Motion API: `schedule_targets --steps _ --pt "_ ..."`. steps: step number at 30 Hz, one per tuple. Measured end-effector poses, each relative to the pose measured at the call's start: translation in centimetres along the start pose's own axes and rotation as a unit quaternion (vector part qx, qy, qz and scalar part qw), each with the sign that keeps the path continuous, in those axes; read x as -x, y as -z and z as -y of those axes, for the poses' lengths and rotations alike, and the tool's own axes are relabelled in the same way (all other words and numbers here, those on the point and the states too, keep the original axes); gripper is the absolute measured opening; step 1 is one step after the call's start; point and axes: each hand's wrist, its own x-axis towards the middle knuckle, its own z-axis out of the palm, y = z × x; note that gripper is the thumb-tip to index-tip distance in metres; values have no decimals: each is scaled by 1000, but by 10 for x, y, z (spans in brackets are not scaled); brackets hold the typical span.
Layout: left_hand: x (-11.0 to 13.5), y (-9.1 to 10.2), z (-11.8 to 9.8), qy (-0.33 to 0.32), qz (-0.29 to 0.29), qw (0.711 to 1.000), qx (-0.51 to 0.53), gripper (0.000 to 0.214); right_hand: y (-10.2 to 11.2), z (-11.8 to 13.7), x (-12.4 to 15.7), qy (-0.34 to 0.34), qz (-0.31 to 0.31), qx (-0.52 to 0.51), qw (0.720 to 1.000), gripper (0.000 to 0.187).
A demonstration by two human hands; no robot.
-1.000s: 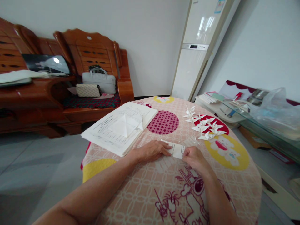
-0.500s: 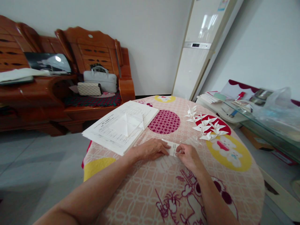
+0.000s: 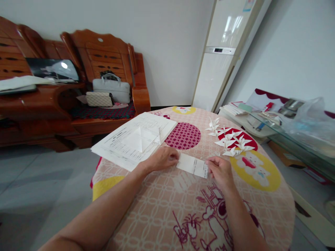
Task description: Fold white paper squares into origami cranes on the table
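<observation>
A folded strip of printed white paper (image 3: 192, 165) lies on the patterned tablecloth (image 3: 157, 209), between my two hands. My left hand (image 3: 164, 158) has its fingers closed at the strip's left end. At the right end, my right hand (image 3: 219, 168) pinches the paper's edge between thumb and fingers. Left of my left hand is a stack of printed sheets (image 3: 112, 148), with a creased white paper square (image 3: 142, 138) on top. Several white folded-paper cranes (image 3: 227, 140) sit in a group beyond my right hand.
A glass-topped stand (image 3: 285, 129) with a plastic bag (image 3: 311, 116) and papers adjoins the table on the right. Behind on the left is a wooden sofa (image 3: 104, 52) with a grey handbag (image 3: 112, 87). A tall white air conditioner (image 3: 217, 69) stands at the back.
My hands have moved apart, the left one leftward and the right one rightward. The paper between them now shows as a longer strip.
</observation>
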Motion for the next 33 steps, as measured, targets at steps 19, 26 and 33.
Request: schedule_targets --steps 19,26,33 --pt "-5 -23 -6 117 -57 893 430 28 8 19 5 6 69 -150 986 34" --pt "-6 -27 -16 156 -134 859 469 32 1 19 11 -4 37 -224 974 26" --pt "-4 -26 -18 141 -82 890 427 69 -11 11 8 -58 -9 -229 972 27"
